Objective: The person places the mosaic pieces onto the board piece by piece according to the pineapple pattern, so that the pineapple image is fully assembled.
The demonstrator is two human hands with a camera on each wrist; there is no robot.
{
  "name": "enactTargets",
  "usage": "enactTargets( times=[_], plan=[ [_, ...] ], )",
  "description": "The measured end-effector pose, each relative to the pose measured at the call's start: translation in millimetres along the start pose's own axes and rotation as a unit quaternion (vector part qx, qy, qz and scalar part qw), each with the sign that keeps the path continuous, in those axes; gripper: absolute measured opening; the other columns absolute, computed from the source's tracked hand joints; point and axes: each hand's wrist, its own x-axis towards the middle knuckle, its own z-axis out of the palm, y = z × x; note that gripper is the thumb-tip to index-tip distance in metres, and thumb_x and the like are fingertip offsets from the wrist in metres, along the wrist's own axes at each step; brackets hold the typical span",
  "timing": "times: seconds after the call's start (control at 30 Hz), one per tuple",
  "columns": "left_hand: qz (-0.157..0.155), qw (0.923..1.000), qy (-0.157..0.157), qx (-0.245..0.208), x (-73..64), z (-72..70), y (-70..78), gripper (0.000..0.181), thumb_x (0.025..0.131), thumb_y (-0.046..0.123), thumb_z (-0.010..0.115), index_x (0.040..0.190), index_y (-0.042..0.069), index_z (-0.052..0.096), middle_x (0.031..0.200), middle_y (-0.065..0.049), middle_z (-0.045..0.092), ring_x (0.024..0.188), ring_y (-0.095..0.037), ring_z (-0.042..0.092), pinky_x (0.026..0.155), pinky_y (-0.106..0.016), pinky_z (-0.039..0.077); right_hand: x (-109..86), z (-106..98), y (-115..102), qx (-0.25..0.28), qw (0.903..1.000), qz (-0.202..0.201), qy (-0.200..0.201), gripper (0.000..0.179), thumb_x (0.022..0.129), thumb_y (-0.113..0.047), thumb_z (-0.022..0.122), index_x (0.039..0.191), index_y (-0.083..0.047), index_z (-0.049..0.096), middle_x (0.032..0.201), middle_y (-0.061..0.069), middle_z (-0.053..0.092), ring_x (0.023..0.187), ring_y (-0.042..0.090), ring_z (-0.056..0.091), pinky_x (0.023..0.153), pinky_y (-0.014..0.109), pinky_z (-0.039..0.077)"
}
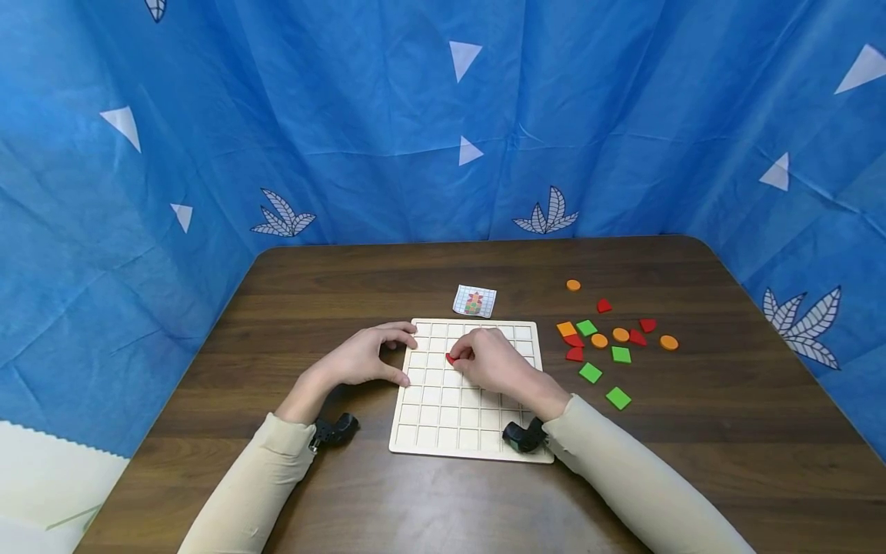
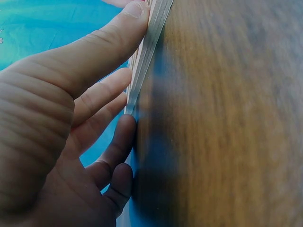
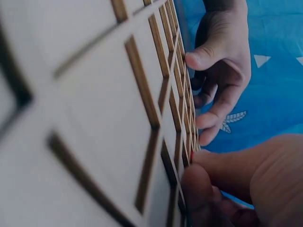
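A pale wooden board divided into a grid of square recesses lies on the table. My right hand reaches over its middle and pinches a small red tile between thumb and fingers, low at a square left of centre. In the right wrist view only a sliver of the red tile shows at the fingertips. Along the board's left edge, my left hand rests with thumb and fingers spread. The left wrist view shows the left thumb against the board's side.
Behind the board lies a small pattern card with a coloured figure on a grid. To the right, loose tiles are scattered: green squares, orange discs, red pieces and an orange square. A blue curtain hangs behind the table.
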Motion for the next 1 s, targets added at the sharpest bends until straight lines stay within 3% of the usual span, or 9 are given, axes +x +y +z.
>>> enactTargets(
  times=[0.23,0.5,0.7,1.0],
  plan=[
    [-0.001,1.0,0.003,0.0,-1.2,-0.3,-0.8,0.056,0.074,0.035,0.094,0.122,0.019,0.069,0.153,0.002,0.053,0.128,-0.021,0.058,0.11,-0.042,0.048,0.2,-3.3,0.2,-0.002,0.9998,-0.003,-0.02,0.009,0.09,-0.006,0.075,0.094,-0.013,0.08,0.08,-0.008,0.072,0.073,0.006,0.06,0.07,0.025,0.051],
    [-0.003,1.0,0.0,0.0,0.0,0.6,-2.4,0.057,0.074,0.038,0.094,0.122,0.02,0.07,0.153,0.004,0.053,0.129,-0.018,0.058,0.11,-0.04,0.048,-5.5,-19.1,5.9,0.065,0.9972,0.016,-0.035,0.009,0.093,-0.011,0.074,0.096,-0.017,0.079,0.08,-0.006,0.068,0.068,0.011,0.059,0.068,0.03,0.049],
    [-0.013,0.9999,-0.001,0.004,0.6,2.2,-0.5,0.057,0.074,0.038,0.093,0.123,0.021,0.069,0.154,0.004,0.052,0.131,-0.02,0.057,0.111,-0.041,0.047,-17.5,-32.2,13.4,0.095,0.9944,0.033,-0.032,0.009,0.093,-0.012,0.075,0.101,-0.014,0.079,0.081,-0.002,0.067,0.06,0.014,0.061,0.063,0.03,0.049],
    [-0.019,0.9998,0.003,0.003,-0.8,2.2,2.5,0.056,0.074,0.038,0.093,0.122,0.022,0.07,0.154,0.003,0.052,0.13,-0.021,0.057,0.111,-0.042,0.047,-40.7,-47.3,38.0,0.086,0.9956,0.032,-0.019,0.014,0.092,-0.014,0.078,0.106,-0.013,0.079,0.085,-0.001,0.068,0.061,0.015,0.061,0.059,0.031,0.052]
  ],
)
